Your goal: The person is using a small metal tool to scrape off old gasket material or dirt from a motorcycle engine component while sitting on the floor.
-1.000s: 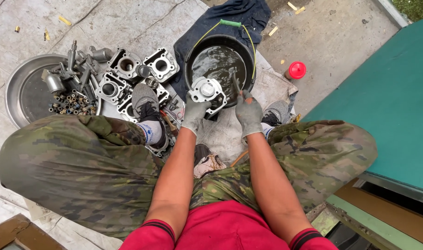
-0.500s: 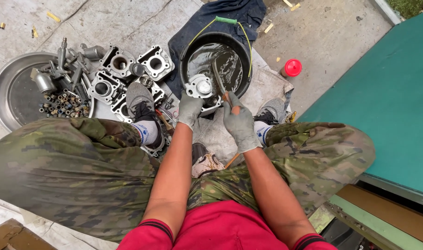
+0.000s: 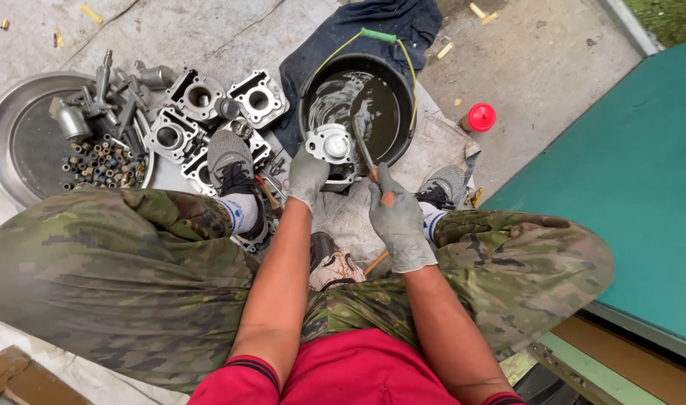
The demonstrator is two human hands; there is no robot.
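Just above the middle of the frame, the gloved left hand [image 3: 308, 177] is gripping a round, pale metal engine part [image 3: 331, 145] at its lower left edge, fingers curled tight around it, and is holding it over the near rim of a black bucket [image 3: 307, 101]. To its right, the gloved right hand [image 3: 398, 221] is wrapped in a closed grip around the wooden handle of a brush [image 3: 362, 142], whose dark upper end is reaching up past the engine part into the bucket. The bucket is holding murky grey liquid [image 3: 380, 105] and is carrying a yellow wire bail with a green handle [image 3: 377, 35] lying across its far rim; it is sitting on a dark blue cloth [image 3: 403, 19] on the concrete floor. In the upper left of the frame, a round metal tray [image 3: 16, 154] is holding a heap of small bolts and bushings [image 3: 103, 165] along with longer grey metal pieces. Just right of the tray, several finned cylinder blocks [image 3: 200, 97] are lying clustered together on the floor, touching one another. A red cap [image 3: 481, 117] is sitting on the floor to the right of the bucket, well apart from the hands. The person's camouflage-trousered knees are filling the lower part of the frame.
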